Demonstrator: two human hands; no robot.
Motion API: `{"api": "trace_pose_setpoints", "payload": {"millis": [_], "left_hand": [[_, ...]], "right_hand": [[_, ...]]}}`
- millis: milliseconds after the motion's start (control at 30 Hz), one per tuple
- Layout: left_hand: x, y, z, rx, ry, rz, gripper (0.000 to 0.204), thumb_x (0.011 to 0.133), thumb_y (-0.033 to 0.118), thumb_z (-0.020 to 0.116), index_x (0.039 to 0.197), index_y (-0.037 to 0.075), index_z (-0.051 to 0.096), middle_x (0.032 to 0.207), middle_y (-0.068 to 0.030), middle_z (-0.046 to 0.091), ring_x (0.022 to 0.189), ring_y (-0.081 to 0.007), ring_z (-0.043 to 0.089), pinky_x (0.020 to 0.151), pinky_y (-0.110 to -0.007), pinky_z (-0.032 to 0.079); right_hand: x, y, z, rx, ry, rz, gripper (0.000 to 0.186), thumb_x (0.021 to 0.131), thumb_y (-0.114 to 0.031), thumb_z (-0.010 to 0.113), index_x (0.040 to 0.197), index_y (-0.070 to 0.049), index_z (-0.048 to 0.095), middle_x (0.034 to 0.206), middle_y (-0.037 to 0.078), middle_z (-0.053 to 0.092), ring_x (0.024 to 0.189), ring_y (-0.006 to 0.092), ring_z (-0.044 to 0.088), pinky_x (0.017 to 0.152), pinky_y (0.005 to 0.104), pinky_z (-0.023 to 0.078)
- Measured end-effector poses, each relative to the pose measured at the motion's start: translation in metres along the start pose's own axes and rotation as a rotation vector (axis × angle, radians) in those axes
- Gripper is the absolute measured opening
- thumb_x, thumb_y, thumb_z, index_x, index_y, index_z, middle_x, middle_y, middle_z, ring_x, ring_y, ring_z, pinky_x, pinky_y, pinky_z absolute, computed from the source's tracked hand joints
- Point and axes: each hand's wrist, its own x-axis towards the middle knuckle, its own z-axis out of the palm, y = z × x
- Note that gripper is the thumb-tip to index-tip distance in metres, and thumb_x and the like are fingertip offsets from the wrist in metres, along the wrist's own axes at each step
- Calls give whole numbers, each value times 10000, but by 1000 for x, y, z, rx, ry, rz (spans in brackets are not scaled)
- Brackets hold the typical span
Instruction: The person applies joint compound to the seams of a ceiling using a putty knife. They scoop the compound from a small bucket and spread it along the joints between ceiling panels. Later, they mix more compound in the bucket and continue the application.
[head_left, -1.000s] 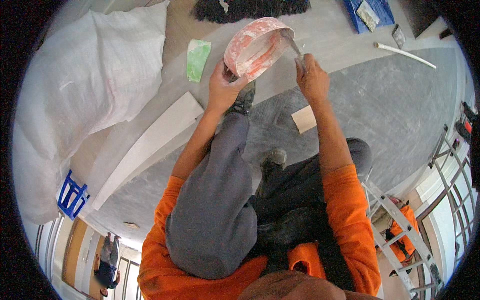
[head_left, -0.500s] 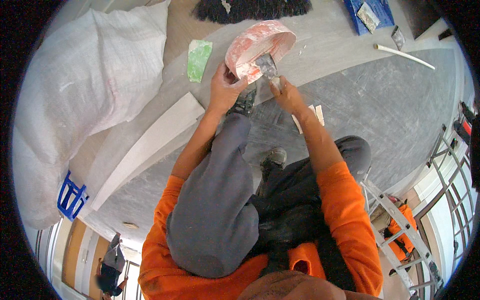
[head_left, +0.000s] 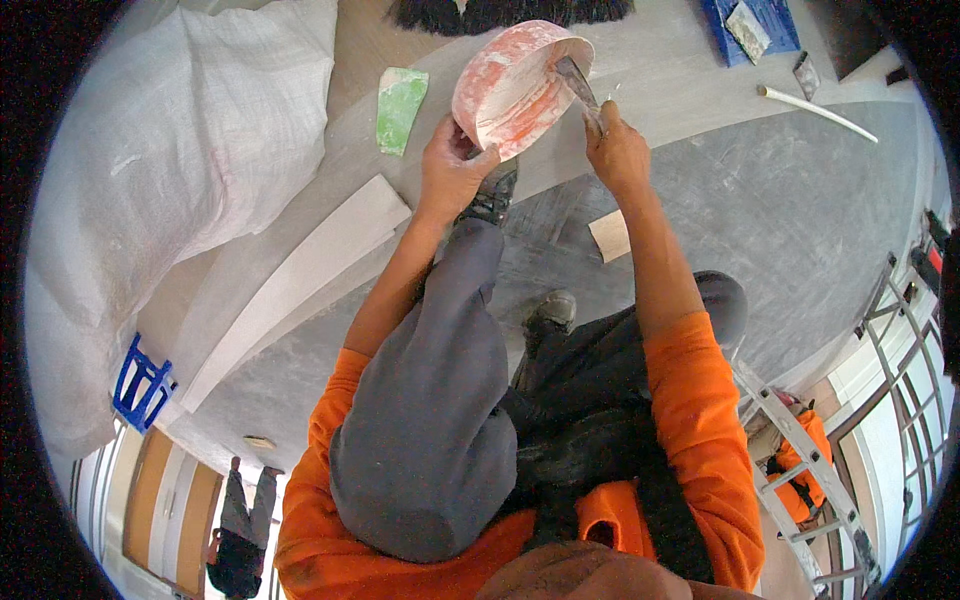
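Note:
My left hand (head_left: 452,170) grips the near left rim of a red mixing bowl (head_left: 486,92), which is tipped so its inside faces right. White plaster-like residue coats the bowl inside and out. In my right hand (head_left: 620,155) is a putty knife (head_left: 577,80), held by its handle with the fingers closed round it. Its dirty metal blade reaches into the bowl at the right side of the inner wall. Below the bowl is my dark shoe (head_left: 490,200).
A green and white scrap (head_left: 402,110) and a long pale board (head_left: 300,285) lie left, beside white sheeting (head_left: 200,140). A broom head (head_left: 510,15) is at the top. Right are a blue tray (head_left: 725,40), a white tube (head_left: 820,114) and a ladder (head_left: 800,440). Others are behind.
The putty knife has moved from the bowl's near rim up and right to its right inner wall. The bowl has shifted slightly away and turned. A person at lower left has moved.

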Motion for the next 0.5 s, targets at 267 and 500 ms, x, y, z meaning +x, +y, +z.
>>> {"api": "trace_pose_setpoints", "payload": {"millis": [267,500], "left_hand": [[-2,-1,-1,8,2,-22,618,904,32,733,1455,-33,461,1378,-144,621,1277,-228,609,1125,-360,451],[-2,-5,1,-101,-15,-13,642,876,32,763,1439,-41,463,1365,-135,610,1261,-217,601,1117,-368,454]], "right_hand": [[-9,7,26,277,-234,24,434,1028,-411,603,1208,-22,532,959,334,710,959,543,685,817,609,538],[-39,-8,53,465,-413,59,574,1036,-506,573,1229,33,612,1134,369,682,1120,509,664,956,545,518]]}}
